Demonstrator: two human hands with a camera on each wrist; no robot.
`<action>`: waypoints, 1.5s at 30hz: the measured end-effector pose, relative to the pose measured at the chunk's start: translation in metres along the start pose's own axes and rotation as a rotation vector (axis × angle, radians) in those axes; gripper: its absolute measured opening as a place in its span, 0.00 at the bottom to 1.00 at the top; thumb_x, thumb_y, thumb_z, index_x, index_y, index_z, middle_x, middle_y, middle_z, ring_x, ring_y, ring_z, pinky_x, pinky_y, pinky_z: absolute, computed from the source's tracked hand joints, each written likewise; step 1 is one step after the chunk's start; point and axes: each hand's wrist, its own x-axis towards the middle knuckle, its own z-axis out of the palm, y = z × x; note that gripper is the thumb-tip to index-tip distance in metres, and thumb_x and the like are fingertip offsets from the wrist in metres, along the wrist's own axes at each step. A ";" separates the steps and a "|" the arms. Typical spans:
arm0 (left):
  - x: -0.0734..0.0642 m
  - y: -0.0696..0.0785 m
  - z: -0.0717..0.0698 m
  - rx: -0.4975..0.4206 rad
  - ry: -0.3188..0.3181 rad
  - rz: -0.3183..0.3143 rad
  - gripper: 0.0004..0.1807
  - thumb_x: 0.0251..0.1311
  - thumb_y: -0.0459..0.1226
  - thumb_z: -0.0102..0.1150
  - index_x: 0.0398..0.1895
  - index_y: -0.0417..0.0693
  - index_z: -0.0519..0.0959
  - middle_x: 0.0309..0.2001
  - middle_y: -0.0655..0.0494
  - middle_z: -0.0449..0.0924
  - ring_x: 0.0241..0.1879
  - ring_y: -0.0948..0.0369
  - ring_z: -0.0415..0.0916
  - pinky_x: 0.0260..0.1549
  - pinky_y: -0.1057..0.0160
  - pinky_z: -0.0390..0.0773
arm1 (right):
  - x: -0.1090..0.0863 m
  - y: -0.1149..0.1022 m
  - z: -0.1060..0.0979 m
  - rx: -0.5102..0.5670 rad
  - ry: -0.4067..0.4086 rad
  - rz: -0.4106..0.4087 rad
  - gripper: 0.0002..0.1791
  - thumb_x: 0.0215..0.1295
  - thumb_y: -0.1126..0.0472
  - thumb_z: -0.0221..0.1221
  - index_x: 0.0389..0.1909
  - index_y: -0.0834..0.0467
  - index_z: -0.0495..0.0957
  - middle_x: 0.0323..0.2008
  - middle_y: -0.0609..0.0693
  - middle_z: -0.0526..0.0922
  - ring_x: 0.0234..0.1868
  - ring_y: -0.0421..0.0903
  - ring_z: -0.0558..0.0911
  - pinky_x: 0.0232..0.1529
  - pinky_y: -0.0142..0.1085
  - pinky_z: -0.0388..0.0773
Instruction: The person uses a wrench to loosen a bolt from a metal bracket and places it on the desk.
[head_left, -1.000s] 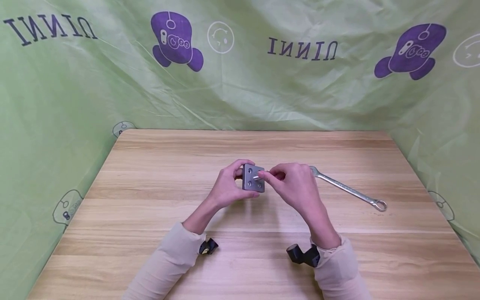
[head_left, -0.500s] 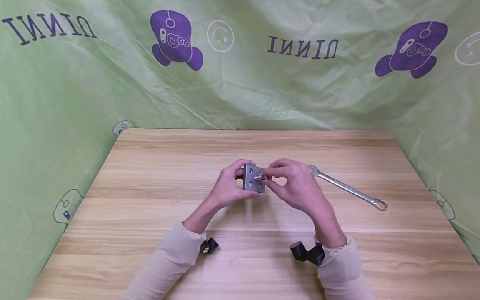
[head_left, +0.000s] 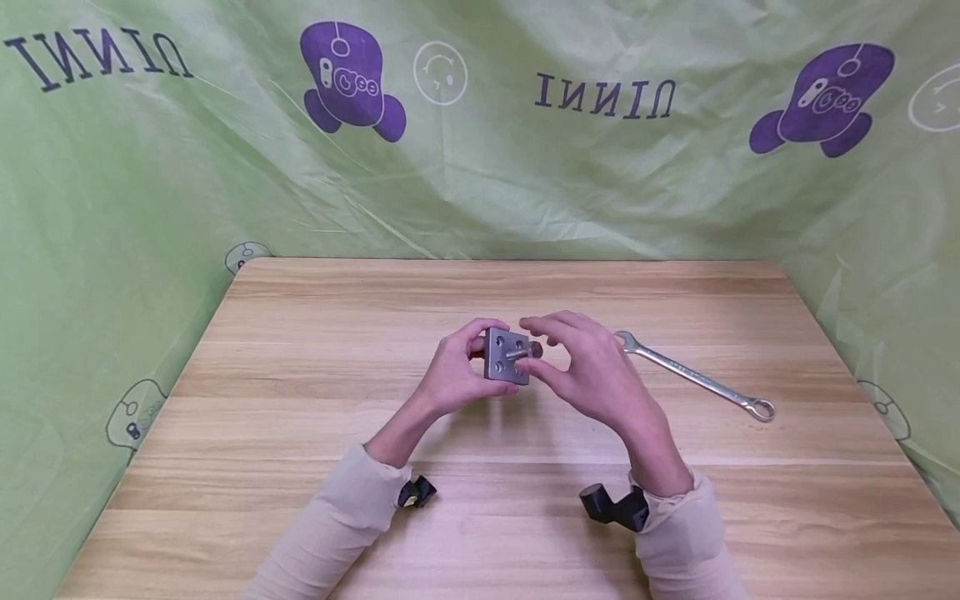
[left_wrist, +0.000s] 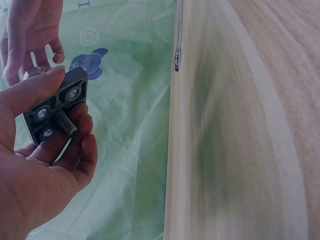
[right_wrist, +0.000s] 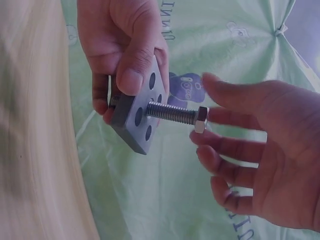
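Observation:
A small grey square plate [head_left: 495,355] with several holes is held up above the table by my left hand [head_left: 454,375], thumb on one edge and fingers on the opposite one. Through its middle runs a hex bolt [right_wrist: 172,113], its head standing well out from the plate on the right hand's side. Out of the plate's ribbed back pokes the bolt's threaded end [left_wrist: 66,123], near the left fingertips. My right hand [head_left: 596,371] is around the bolt head with fingers loosely bent and thumb apart from it; whether a fingertip touches the head cannot be told.
A combination wrench [head_left: 693,377] lies on the wooden table [head_left: 300,400] to the right, its far end partly behind the right hand. A green printed cloth [head_left: 480,183] hangs behind and on both sides. Black wrist cameras [head_left: 615,507] sit below both hands.
My right hand has loosened from the bolt and spread its thumb and fingers, so the bolt head now shows. The left hand and plate have stayed almost in place.

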 end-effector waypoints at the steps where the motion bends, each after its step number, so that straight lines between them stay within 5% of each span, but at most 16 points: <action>1: 0.000 0.000 0.000 0.001 -0.001 0.000 0.40 0.37 0.25 0.78 0.60 0.43 0.73 0.46 0.40 0.88 0.44 0.54 0.86 0.52 0.51 0.76 | 0.000 -0.001 0.000 -0.003 0.000 0.035 0.24 0.56 0.53 0.72 0.53 0.58 0.83 0.44 0.52 0.89 0.41 0.49 0.85 0.38 0.40 0.79; 7: 0.000 0.000 0.000 0.002 -0.008 -0.001 0.41 0.37 0.26 0.78 0.61 0.40 0.72 0.45 0.39 0.88 0.43 0.54 0.86 0.52 0.48 0.76 | 0.003 -0.006 0.003 -0.046 -0.012 0.271 0.18 0.63 0.46 0.66 0.40 0.57 0.88 0.29 0.49 0.88 0.29 0.44 0.81 0.31 0.35 0.72; 15: -0.001 0.002 -0.001 0.017 -0.008 0.003 0.41 0.37 0.27 0.79 0.61 0.40 0.72 0.45 0.40 0.88 0.44 0.56 0.86 0.52 0.56 0.76 | 0.004 -0.008 0.006 -0.058 -0.012 0.330 0.19 0.60 0.43 0.68 0.31 0.56 0.89 0.23 0.48 0.88 0.24 0.41 0.81 0.30 0.35 0.73; 27: -0.001 0.001 0.000 0.016 -0.010 0.006 0.41 0.36 0.27 0.79 0.61 0.41 0.73 0.45 0.40 0.88 0.44 0.55 0.86 0.52 0.55 0.76 | 0.002 -0.005 0.004 -0.017 -0.001 0.119 0.11 0.56 0.58 0.72 0.39 0.58 0.89 0.30 0.51 0.89 0.28 0.44 0.82 0.29 0.32 0.70; 36: -0.001 0.003 -0.001 0.018 -0.012 0.018 0.41 0.37 0.27 0.80 0.60 0.40 0.73 0.45 0.40 0.88 0.42 0.56 0.86 0.50 0.57 0.76 | 0.001 -0.002 0.003 0.002 0.017 -0.046 0.13 0.51 0.73 0.71 0.38 0.58 0.90 0.38 0.52 0.90 0.42 0.50 0.87 0.45 0.46 0.82; 45: -0.001 0.002 -0.001 0.020 -0.006 0.010 0.40 0.37 0.28 0.79 0.60 0.42 0.73 0.45 0.41 0.88 0.43 0.56 0.85 0.50 0.59 0.75 | 0.000 0.001 0.001 -0.012 0.024 -0.114 0.15 0.49 0.68 0.74 0.40 0.57 0.88 0.39 0.52 0.89 0.43 0.49 0.85 0.46 0.44 0.81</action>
